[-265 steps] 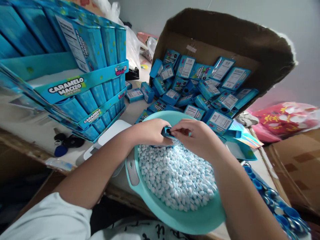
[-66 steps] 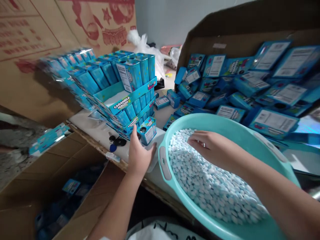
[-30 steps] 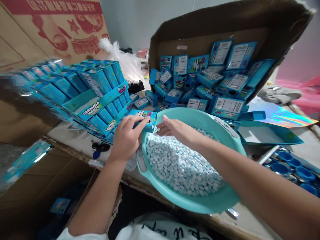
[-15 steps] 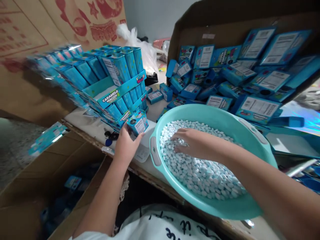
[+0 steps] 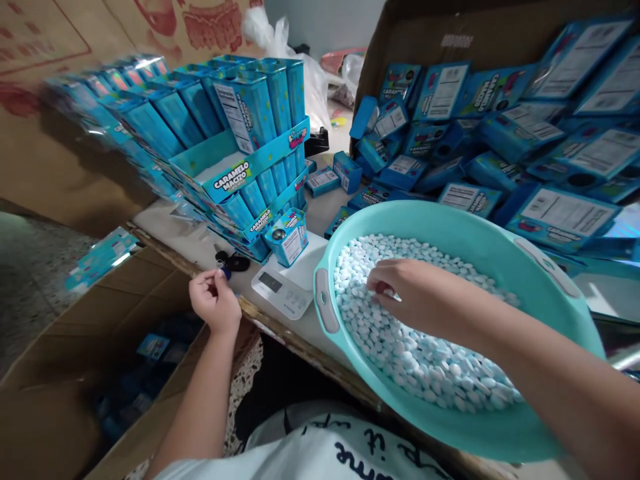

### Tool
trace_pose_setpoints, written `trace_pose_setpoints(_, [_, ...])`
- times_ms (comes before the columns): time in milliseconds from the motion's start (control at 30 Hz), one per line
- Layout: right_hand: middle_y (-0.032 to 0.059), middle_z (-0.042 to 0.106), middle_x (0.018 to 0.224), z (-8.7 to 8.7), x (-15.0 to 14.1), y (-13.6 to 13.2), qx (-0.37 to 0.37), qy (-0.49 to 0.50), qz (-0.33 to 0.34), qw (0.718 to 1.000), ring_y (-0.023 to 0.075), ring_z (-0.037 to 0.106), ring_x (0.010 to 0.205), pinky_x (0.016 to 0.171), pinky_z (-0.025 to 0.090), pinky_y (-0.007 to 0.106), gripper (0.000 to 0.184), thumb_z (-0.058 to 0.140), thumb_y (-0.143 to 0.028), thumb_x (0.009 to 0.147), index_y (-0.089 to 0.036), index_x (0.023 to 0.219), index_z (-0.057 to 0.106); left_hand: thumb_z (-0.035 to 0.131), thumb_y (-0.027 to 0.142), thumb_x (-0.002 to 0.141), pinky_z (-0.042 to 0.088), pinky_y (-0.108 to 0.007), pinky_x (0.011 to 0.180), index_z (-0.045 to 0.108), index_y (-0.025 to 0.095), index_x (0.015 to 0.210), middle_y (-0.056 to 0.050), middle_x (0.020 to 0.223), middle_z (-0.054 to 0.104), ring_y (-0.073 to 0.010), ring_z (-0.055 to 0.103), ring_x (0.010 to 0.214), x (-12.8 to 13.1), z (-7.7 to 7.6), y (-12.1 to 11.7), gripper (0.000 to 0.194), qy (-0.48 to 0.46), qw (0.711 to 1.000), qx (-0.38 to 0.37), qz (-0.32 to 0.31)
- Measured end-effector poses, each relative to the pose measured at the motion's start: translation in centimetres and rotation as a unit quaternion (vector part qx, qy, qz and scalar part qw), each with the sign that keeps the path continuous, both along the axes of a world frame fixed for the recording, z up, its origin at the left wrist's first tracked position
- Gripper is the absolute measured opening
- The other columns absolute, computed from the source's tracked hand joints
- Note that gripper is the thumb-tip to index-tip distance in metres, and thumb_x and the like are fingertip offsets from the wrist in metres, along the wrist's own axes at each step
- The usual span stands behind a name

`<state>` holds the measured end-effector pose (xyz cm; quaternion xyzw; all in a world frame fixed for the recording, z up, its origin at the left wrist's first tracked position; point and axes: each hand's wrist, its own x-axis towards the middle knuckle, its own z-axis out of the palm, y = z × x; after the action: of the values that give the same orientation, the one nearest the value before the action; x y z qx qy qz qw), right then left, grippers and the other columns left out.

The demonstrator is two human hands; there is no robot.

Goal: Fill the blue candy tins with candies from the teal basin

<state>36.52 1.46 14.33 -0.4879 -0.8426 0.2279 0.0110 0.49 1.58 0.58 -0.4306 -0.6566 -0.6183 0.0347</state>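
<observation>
A small blue candy box (image 5: pixel 288 237) stands by itself on a white digital scale (image 5: pixel 287 283). My left hand (image 5: pixel 215 301) hovers at the table's near edge, left of the scale, with fingers curled and nothing seen in them. My right hand (image 5: pixel 407 297) rests in a teal basin (image 5: pixel 520 250) on a heap of white-blue candies (image 5: pixel 425 347), fingers bent and pinched into them. Whether it grips any candies is hidden.
Stacked blue display trays of tall boxes (image 5: pixel 235 153) stand behind the scale. A big open carton (image 5: pixel 480 33) at the back right spills several blue boxes (image 5: pixel 500 147). Keys (image 5: pixel 233 261) lie by the scale. An open brown carton (image 5: pixel 100 373) sits low on the left.
My left hand has let go of the blue box, left it on the scale, and pulled back toward the table edge. My right hand stays in the candies, now pinching.
</observation>
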Motion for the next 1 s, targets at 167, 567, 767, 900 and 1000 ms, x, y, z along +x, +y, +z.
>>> trace_pose_setpoints(167, [0.0057,0.07,0.091,0.8,0.0,0.3,0.021,0.028,-0.007,0.999,0.0204,0.061,0.076,0.063,0.043,0.031,0.015,0.055,-0.024,0.092,-0.022,0.089,0.07,0.062,0.035,0.089,0.046,-0.026,0.068,0.058,0.015,0.094,-0.001,0.079,0.059,-0.0128,0.057,0.07,0.0,0.0,-0.4,0.021,0.002,1.0,0.008,-0.008])
trace_pose_setpoints(567, [0.006,0.073,0.092,1.0,0.5,1.1,0.103,0.091,-0.078,0.987,0.0212,0.064,0.077,0.068,0.047,0.033,0.017,0.056,-0.03,0.093,-0.023,0.091,0.071,0.061,0.038,0.091,0.049,-0.026,0.068,0.061,0.015,0.095,-0.002,0.079,0.061,-0.0128,0.059,0.07,0.0,-0.3,-0.6,0.024,0.005,1.0,-0.013,-0.014])
trace_pose_setpoints(767, [0.0063,0.072,0.093,1.5,0.4,1.3,0.12,0.137,-0.122,0.976,0.0215,0.065,0.077,0.069,0.05,0.034,0.016,0.059,-0.032,0.091,-0.022,0.093,0.072,0.062,0.04,0.091,0.049,-0.027,0.069,0.063,0.015,0.094,-0.002,0.078,0.062,-0.0132,0.059,0.07,0.0,0.0,-0.9,0.025,0.006,1.0,-0.028,-0.011])
trace_pose_setpoints(900, [0.007,0.07,0.094,3.4,-2.4,2.8,0.174,0.174,-0.053,0.968,0.0204,0.063,0.079,0.073,0.048,0.033,0.016,0.056,-0.026,0.093,-0.02,0.092,0.071,0.062,0.04,0.09,0.049,-0.027,0.069,0.064,0.016,0.094,-0.003,0.08,0.064,-0.014,0.06,0.07,0.1,0.1,-1.1,0.025,-0.003,1.0,-0.029,-0.006])
trace_pose_setpoints(1000, [0.0057,0.069,0.091,4.8,-6.5,4.7,0.2,0.206,0.042,0.957,0.0188,0.062,0.081,0.076,0.046,0.031,0.016,0.056,-0.021,0.093,-0.019,0.091,0.071,0.063,0.039,0.089,0.049,-0.028,0.069,0.066,0.016,0.095,-0.004,0.082,0.065,-0.0149,0.06,0.072,0.0,-0.1,-1.1,0.024,-0.009,1.0,-0.026,0.002])
